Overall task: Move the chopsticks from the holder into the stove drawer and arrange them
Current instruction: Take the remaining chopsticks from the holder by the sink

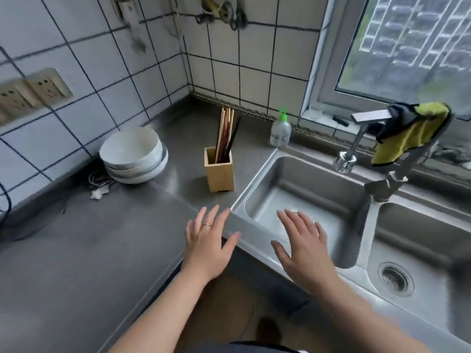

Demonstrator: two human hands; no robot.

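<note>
White-tiled walls point(102, 59) are seen meeting in a corner behind a grey metal worktop point(76, 250). At the far left a row of wall sockets point(33, 91) is mounted on the tiles, and a dark cable point(7, 200) is draped below them. Further right, a stack of white bowls point(133, 155) is set on the worktop against the wall, with a small white scrap point(98, 194) lying near its base. Near the middle, the wooden holder point(219, 171) is stood upright on the worktop, just beside the left rim of the sink point(305, 184). The chopsticks point(226, 133), some pale and some dark, are kept inside it, leaning with their upper ends sticking out. In front of the holder and apart from it, the left hand point(207, 247) is held palm down over the worktop edge, its fingers point(212, 216) spread apart and straight, with nothing gripped. A ring point(207, 225) is worn on one finger. A clear soap bottle point(280, 131) with a green pump is placed behind the sink corner. The right hand point(304, 250) is held over the near side of the left basin, its fingers point(288, 220) likewise apart and empty. To the right, a tap point(355, 138) is fitted behind the two basins, and a yellow and black cloth point(410, 133) is draped over it. A round drain point(395, 278) is seen in the right basin, and a window point(407, 47) is set in the wall behind
</note>
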